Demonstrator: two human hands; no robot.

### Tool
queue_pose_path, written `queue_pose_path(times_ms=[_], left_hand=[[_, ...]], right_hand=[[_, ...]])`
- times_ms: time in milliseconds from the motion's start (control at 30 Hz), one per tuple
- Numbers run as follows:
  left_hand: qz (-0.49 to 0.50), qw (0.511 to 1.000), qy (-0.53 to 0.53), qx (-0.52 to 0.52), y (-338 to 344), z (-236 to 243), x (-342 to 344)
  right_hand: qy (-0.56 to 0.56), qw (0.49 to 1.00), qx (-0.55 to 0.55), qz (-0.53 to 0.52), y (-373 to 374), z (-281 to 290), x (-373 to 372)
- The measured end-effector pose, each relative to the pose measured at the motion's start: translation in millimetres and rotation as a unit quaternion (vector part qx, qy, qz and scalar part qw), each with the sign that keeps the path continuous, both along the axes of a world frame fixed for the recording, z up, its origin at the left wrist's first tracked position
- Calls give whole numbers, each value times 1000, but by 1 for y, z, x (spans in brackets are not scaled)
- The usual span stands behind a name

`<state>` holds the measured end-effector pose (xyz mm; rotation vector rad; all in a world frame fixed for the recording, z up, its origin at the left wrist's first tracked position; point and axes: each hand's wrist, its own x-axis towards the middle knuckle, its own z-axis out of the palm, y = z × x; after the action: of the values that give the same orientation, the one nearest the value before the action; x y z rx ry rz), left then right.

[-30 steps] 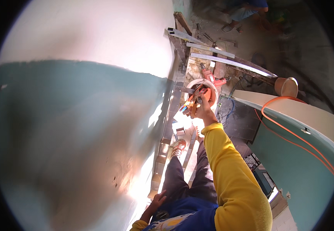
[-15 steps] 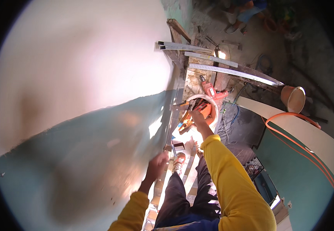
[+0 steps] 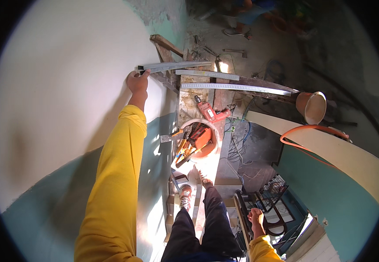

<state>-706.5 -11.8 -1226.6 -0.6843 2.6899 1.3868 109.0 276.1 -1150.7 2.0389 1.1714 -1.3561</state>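
My left hand (image 3: 138, 85) reaches far out along the wall, its fingers closed round the near end of the grey metal channels (image 3: 176, 65). These lie side by side across the far end of a plank. My right hand (image 3: 255, 217) hangs low on the right with curled fingers; whatever it may hold is hidden. Between my arms, a round bucket (image 3: 217, 150) on the plank holds several tools, among them an orange-red power tool (image 3: 201, 137). A trowel (image 3: 170, 138) sticks out over its left rim. Just beyond the bucket lies a red drill (image 3: 211, 112).
My feet stand on a narrow raised plank (image 3: 193, 97) beside the white and green wall (image 3: 84, 74). A perforated metal strip (image 3: 241, 88) crosses it. Another bucket (image 3: 311, 107), an orange hose (image 3: 305, 127) and loose cables (image 3: 237, 148) are on the right. Another person's foot (image 3: 233, 32) shows far below.
My left hand has moved up and away from low beside the wall to the metal channels. My right hand has left the bucket and dropped to the lower right. The view has shifted.
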Motion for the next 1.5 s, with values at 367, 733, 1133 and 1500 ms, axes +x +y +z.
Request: queue_pose_path(times_ms=[367, 733, 1133, 1500], left_hand=[[-100, 982, 159, -14, 38, 68, 51], [-101, 924, 367, 30, -4, 281, 104], [-197, 844, 494, -70, -87, 473, 259], [-453, 825, 337, -2, -147, 557, 457]], right_hand=[[29, 997, -68, -6, -76, 18, 42], [214, 975, -29, 50, -82, 12, -61], [519, 832, -196, 19, -168, 159, -436], [491, 759, -369, -216, -224, 249, -477]])
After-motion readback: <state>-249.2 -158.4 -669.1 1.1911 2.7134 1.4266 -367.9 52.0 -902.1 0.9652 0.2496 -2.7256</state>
